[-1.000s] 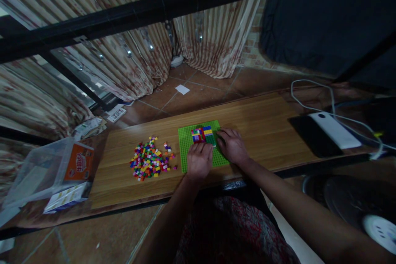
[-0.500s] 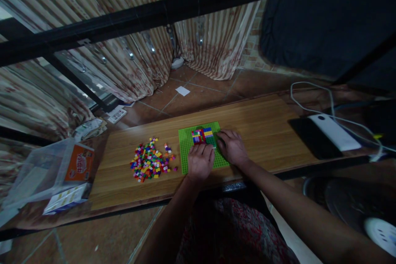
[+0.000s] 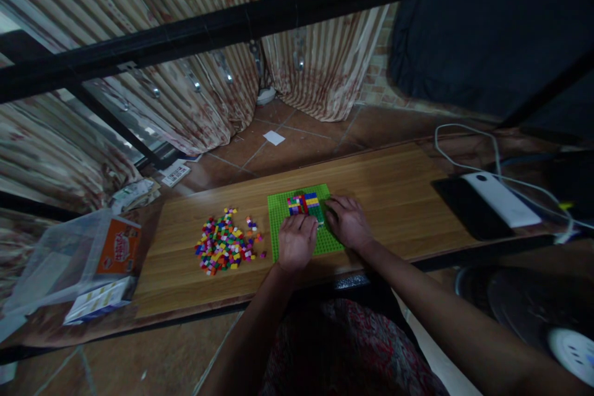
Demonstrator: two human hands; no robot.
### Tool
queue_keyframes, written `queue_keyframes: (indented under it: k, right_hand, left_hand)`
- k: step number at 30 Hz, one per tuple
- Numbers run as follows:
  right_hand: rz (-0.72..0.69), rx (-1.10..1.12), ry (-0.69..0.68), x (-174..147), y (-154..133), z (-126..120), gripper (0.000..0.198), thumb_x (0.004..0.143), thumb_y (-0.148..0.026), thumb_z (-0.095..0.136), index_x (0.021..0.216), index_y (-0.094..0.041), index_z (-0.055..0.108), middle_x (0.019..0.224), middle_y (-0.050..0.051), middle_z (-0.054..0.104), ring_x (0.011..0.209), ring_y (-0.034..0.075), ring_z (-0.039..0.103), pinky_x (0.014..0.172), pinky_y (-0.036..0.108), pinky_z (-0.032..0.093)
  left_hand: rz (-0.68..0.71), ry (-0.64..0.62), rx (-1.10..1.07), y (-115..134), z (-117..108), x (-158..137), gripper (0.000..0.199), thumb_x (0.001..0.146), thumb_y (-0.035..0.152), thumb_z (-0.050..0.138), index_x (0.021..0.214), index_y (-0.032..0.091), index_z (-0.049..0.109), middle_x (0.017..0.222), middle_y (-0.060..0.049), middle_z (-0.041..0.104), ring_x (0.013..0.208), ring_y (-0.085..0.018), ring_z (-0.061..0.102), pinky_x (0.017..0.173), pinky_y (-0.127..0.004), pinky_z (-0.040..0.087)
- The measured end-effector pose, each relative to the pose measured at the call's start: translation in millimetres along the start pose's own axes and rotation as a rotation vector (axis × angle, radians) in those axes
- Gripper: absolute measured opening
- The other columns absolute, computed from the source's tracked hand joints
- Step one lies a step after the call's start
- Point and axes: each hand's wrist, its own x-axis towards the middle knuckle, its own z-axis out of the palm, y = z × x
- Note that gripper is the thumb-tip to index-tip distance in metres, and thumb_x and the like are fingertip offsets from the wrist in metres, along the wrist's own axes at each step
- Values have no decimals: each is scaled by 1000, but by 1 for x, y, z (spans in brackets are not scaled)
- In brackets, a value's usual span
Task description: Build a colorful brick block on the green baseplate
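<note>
A green studded baseplate (image 3: 331, 244) lies on the wooden board in front of me. On its upper part stands a low block of toy bricks (image 3: 307, 201) in red, yellow, blue and purple, with dark green ones nearer me. My left hand (image 3: 297, 240) is over the near side of these bricks, fingers bent and held together; its fingertips are largely hidden, and a small whitish bit shows beside them. At the plate's right edge my right hand (image 3: 349, 221) has its fingers curled against the rim, steadying contact with the plate.
Left of the plate is a pile of loose coloured bricks (image 3: 225, 244) on the wooden board (image 3: 385, 179). A clear plastic bin (image 3: 60, 260) stands at the far left. On the right lie a black flat pad (image 3: 471, 207), a white device (image 3: 501, 198) and a white cable (image 3: 496, 142).
My left hand has shifted slightly left and towards me, uncovering a little more of the dark green bricks. My right hand stays at the plate's edge.
</note>
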Motion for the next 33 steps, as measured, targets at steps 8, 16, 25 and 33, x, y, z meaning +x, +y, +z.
queue_keyframes:
  k: [8,16,25,33]
  right_hand:
    - [5,4,9,0,2,2,32,91,-27,48,117,-19,65,123,12,62,112,28,52,95,44,40]
    - [0,-20,-7,-1,2,2,32,92,-28,47,117,-17,64,121,12,63,110,27,52,94,42,40]
    - [-41,-43,24,-4,8,8,32,91,-29,47,116,-18,64,121,12,63,110,28,54,94,43,41]
    - [-117,-75,51,-7,21,18,34,92,-33,44,116,-19,63,119,12,63,109,28,55,93,45,43]
  left_hand:
    - [-39,69,-36,-1,6,-1,16,93,27,52,86,20,64,82,-2,67,78,-16,57,76,-30,41]
    - [20,10,49,1,3,-2,22,94,24,48,80,21,66,80,-3,65,80,-16,57,76,-30,40]
    - [21,-170,103,7,-7,0,21,93,21,45,80,20,62,84,-5,62,81,-18,55,76,-33,42]
    - [-51,-106,67,11,-8,-10,15,90,19,47,93,21,62,89,-5,63,85,-19,57,77,-33,45]
